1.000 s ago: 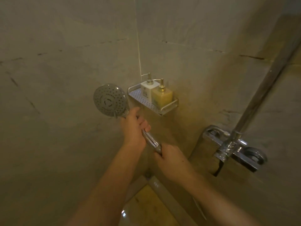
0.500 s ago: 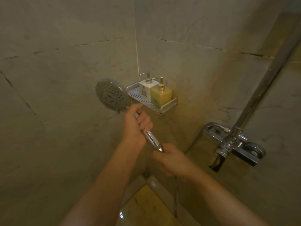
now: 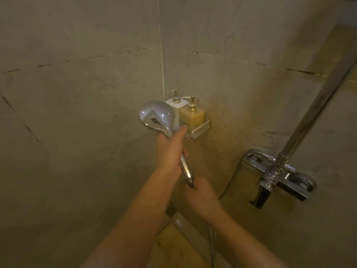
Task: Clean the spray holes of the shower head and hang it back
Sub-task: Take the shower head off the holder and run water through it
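Two hands hold the shower head (image 3: 156, 117) out in front of the tiled corner. The left hand (image 3: 170, 151) grips the upper part of the chrome handle just below the round head, fingers wrapped round it and the thumb lying up along the handle toward the shelf. The right hand (image 3: 201, 196) grips the bottom end of the handle, where the hose (image 3: 212, 246) joins it; its fingers curl round that end, though the fingertips themselves are hidden behind the hand. The head is turned so its smooth, shiny back faces the camera, and the spray face cannot be seen. It stands upright, tilted a little to the left, in front of the left end of the small metal corner shelf (image 3: 201, 128).

On that shelf stand two pump bottles side by side: a white one (image 3: 178, 106) at the back left, partly covered by the head, and a yellow one (image 3: 192, 117) to its right. To the right, well apart from the hands, the chrome tap (image 3: 278, 175) is fixed to the wall with a metal pipe (image 3: 316, 105) rising from it at a slant. The hose hangs down below the right hand, out of the bottom of the view.
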A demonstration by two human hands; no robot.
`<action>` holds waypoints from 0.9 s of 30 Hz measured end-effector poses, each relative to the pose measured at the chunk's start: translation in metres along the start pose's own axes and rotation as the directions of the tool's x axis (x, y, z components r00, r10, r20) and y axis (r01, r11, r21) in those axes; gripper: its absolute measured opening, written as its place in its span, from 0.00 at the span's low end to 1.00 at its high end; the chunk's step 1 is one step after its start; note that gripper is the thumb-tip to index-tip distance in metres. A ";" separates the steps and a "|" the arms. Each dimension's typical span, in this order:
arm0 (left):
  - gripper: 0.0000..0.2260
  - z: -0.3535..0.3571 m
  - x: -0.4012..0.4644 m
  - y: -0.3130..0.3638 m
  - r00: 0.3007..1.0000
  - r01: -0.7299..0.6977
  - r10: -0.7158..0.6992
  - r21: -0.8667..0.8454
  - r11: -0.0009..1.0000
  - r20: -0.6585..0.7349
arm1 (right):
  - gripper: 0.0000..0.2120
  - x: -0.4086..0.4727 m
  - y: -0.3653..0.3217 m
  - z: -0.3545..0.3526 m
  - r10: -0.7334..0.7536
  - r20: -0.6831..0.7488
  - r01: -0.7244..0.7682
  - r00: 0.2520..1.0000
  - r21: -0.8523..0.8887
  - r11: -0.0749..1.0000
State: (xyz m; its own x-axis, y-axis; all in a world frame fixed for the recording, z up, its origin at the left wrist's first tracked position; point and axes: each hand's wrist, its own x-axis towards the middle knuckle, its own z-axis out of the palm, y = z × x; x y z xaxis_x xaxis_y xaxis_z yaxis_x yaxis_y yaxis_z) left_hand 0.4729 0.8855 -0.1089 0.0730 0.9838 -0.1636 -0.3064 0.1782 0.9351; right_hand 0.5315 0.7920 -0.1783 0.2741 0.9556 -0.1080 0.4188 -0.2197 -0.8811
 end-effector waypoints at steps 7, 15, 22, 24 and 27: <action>0.19 -0.023 0.005 -0.007 0.830 0.320 -0.163 -0.215 0.923 0.534 | 0.22 -0.008 0.000 -0.003 0.244 0.461 -0.424 0.853 0.339 0.840; 0.06 -0.015 0.003 -0.008 0.963 0.092 -0.149 0.246 0.965 0.224 | 0.15 -0.001 0.020 0.014 0.172 0.044 -0.177 0.984 0.289 0.941; 0.10 0.005 -0.003 -0.009 0.996 -0.091 0.092 0.075 0.993 -0.017 | 0.10 0.007 0.003 0.016 0.121 0.077 -0.139 0.990 0.306 0.942; 0.14 0.002 0.000 -0.004 0.997 0.041 -0.040 -0.011 0.999 0.066 | 0.11 0.004 0.001 0.010 0.165 0.156 -0.212 0.974 0.367 0.906; 0.20 -0.010 0.007 0.003 0.846 0.295 -0.209 -0.104 0.950 0.491 | 0.16 -0.002 -0.006 -0.002 0.128 0.477 -0.371 0.870 0.461 0.806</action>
State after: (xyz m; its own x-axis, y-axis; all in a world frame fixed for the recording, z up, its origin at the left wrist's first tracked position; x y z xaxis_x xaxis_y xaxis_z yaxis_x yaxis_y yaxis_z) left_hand 0.4625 0.8928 -0.1102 0.5913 0.7863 -0.1791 -0.3685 0.4610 0.8072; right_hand 0.5302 0.7906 -0.1717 -0.1211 0.8965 -0.4262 -0.1630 -0.4415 -0.8823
